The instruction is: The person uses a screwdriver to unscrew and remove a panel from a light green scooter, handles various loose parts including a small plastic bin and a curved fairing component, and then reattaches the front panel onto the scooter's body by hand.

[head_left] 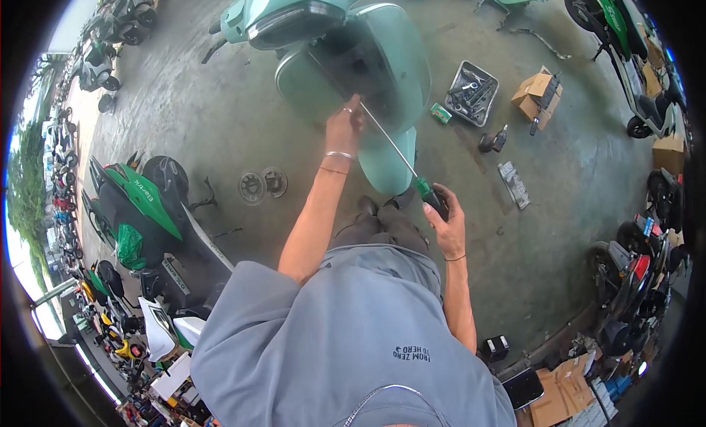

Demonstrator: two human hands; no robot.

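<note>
My right hand [447,223] is wrapped round the green and black handle of a long screwdriver [390,142]. Its thin metal shaft slants up and left to the fingertips of my left hand [344,127]. Those fingers are closed in a pinch at the shaft's tip; whatever is between them is hidden. Both hands are in front of a mint-green scooter, close to its front leg-shield panel [401,67]. The dark inner side of the panel lies just beyond my left fingers. Below it, the pale green front fender [387,166] reaches toward my feet.
On the floor at right are a metal tray of tools [472,93], a small green box [441,113], an open cardboard box [535,96] and a cordless drill [493,139]. A green and black scooter [147,206] stands close at left. Two round discs [263,184] lie near it.
</note>
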